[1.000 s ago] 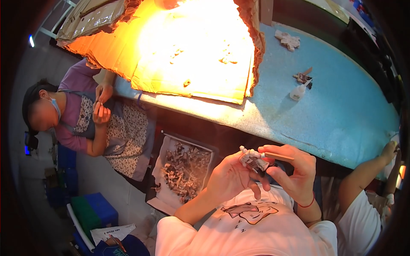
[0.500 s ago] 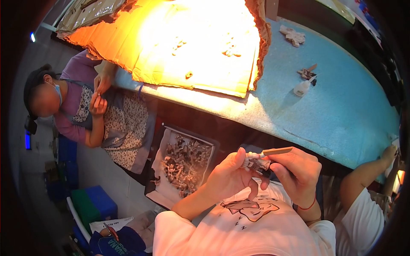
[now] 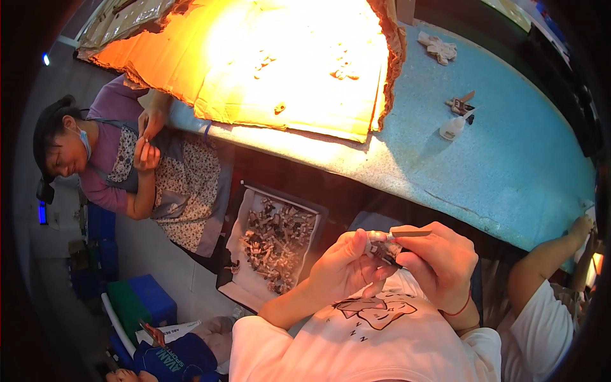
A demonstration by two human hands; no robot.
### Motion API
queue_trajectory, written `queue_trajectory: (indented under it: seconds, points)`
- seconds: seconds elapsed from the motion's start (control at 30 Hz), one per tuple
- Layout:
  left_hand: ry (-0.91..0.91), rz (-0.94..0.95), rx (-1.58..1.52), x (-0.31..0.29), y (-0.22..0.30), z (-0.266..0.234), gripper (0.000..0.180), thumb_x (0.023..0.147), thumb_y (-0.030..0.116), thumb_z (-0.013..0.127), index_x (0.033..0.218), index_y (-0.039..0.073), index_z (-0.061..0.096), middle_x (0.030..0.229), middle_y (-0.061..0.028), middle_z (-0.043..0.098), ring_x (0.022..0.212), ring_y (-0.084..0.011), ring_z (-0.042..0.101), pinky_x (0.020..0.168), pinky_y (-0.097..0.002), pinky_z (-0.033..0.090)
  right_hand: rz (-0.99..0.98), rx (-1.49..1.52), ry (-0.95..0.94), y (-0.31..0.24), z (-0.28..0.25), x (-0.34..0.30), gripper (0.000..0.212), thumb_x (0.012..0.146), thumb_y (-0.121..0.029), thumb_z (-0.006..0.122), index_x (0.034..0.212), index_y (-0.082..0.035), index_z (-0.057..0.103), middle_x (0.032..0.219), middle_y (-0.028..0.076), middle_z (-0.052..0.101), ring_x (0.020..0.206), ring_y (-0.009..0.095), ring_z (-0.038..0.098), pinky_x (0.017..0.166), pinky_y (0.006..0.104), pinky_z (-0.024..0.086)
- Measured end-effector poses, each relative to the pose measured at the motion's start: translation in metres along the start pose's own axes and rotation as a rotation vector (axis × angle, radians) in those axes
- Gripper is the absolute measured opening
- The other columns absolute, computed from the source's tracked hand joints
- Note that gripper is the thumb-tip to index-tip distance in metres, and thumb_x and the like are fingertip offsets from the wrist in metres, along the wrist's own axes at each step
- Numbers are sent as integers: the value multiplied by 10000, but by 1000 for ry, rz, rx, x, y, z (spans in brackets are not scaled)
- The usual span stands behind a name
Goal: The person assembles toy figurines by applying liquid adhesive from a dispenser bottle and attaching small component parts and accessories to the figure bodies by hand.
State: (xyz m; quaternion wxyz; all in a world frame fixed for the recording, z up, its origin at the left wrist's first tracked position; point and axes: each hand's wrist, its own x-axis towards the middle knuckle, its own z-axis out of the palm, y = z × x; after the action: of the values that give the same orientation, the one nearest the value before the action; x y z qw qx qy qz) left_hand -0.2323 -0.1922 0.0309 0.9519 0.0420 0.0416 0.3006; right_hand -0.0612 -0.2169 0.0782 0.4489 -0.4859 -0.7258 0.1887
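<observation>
My left hand [image 3: 347,260] holds a small grey and pinkish figurine [image 3: 383,252] in front of my chest, its thumb and fingers closed on it. Close against it, my right hand [image 3: 442,258] is closed, pinching a flat tan strip [image 3: 410,233] that lies along the index finger. One end of the strip meets the figurine's upper side; I cannot tell whether it is attached. The right fingers and thumb hide part of the figurine.
A paper-lined box of several small figurines [image 3: 234,261] stands left of my hands. On the blue table [image 3: 503,184] are a white squeeze bottle [image 3: 451,129], another figurine [image 3: 458,107] and a crumpled white glove [image 3: 438,48]. Brightly lit cardboard [image 3: 223,95] covers the table's left. People sit on both sides.
My right hand and the tan strip have shifted slightly left and down, and the strip lies more level. My left fingers have curled in. The person at lower left has moved.
</observation>
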Motion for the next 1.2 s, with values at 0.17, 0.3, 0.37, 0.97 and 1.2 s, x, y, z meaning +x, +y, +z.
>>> queue_trajectory:
  seconds: [0.17,0.3,0.37,0.97,1.2]
  points:
    - [-9,15,112,-2,0,3,385,914,323,408,1111,14,525,1015,-159,535,751,-204,499,436,-278,469,-73,30,25,1,-1,-2,270,669,-138,693,879,13,614,853,114,634,633,213,582,514,259,472]
    - [-13,115,449,-3,2,12,463,877,349,483,1150,-25,505,955,-133,566,660,-165,524,458,-258,460,-63,101,27,5,1,-5,278,664,-130,694,890,16,621,874,126,636,679,233,600,560,260,495]
    - [-10,145,590,-4,4,16,509,859,369,514,1164,-38,495,939,-122,575,624,-152,530,466,-252,456,-23,206,7,6,1,-8,337,664,-112,698,960,24,611,932,154,626,760,252,615,649,280,509]
    - [107,742,1933,-3,7,34,637,600,31,734,1175,-68,478,1068,-181,539,781,-191,592,671,-282,506,533,1255,18,-17,14,0,917,672,128,526,1391,-124,15,1314,295,291,1141,302,449,878,383,453]
    - [111,719,2003,-9,6,40,616,601,-42,665,1183,-70,464,1094,-209,520,865,-268,593,685,-297,511,497,1181,40,-18,19,-3,896,663,154,467,1383,-102,1,1232,320,378,1047,293,525,843,378,481]
